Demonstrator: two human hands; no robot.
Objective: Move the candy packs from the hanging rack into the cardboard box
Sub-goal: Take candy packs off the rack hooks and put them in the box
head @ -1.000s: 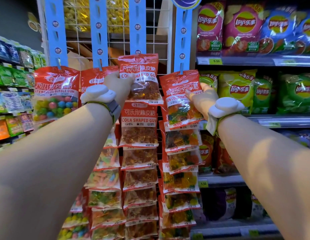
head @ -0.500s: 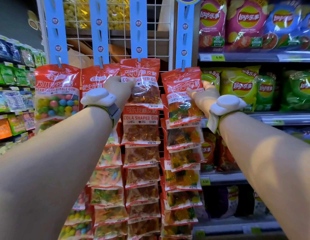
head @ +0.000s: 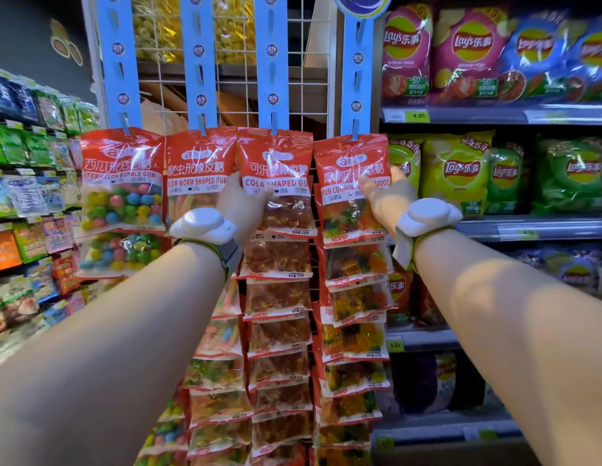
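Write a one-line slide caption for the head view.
Left hand grips the top cola gummy pack, right hand the top mixed gummy pack, both on blue hanging strips.

- The cola gum pack at the left hand is red on top with white lettering, and clear below over brown pieces.
- The fun combination pack at the right hand has the same red top; its clear part shows orange, yellow and green pieces.
- Left of the left hand, the bubble gum pack holds pink, blue, yellow and green balls.
- Above both hands, the hanging strips are light blue with round dark-blue badges.
- Both wrist devices are white on green straps.
- Right of the right hand, the chip bags are yellow-green; higher ones are pink and blue.
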